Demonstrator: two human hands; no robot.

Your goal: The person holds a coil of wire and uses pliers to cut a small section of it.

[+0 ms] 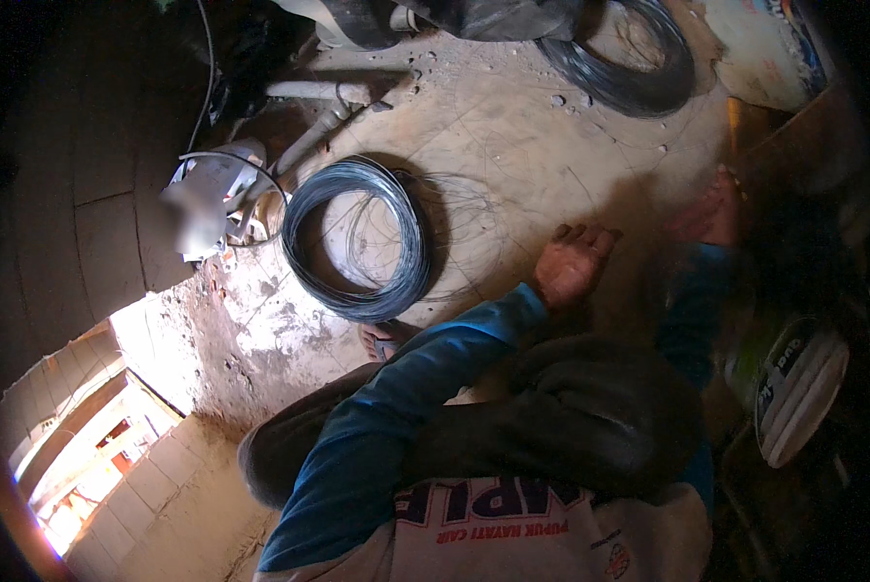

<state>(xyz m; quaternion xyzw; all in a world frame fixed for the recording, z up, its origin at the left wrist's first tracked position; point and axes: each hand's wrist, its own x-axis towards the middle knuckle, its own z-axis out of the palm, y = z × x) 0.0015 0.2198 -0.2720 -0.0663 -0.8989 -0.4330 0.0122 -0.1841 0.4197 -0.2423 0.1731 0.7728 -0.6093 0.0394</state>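
Note:
Over the floor in front of my folded legs, my left hand (573, 264) is held with its fingers curled in. Whatever it may grip is too small to make out. To its right, in shadow, my right hand (708, 215) is raised with the fingers drawn together at the tips; I cannot see what lies between them. A coil of grey metal wire (410, 254) lies on the floor left of my left hand, not touched by either hand. Thin loose strands (466, 209) spread from the coil towards the right.
A second wire coil (682, 82) lies at the far right, near a pale printed sack (760, 58). Pipes (311, 141) and a whitish object with a dark cable (212, 194) are at the left. A round-ended container (804, 393) stands at my right. Bright light enters an opening (105, 461) lower left.

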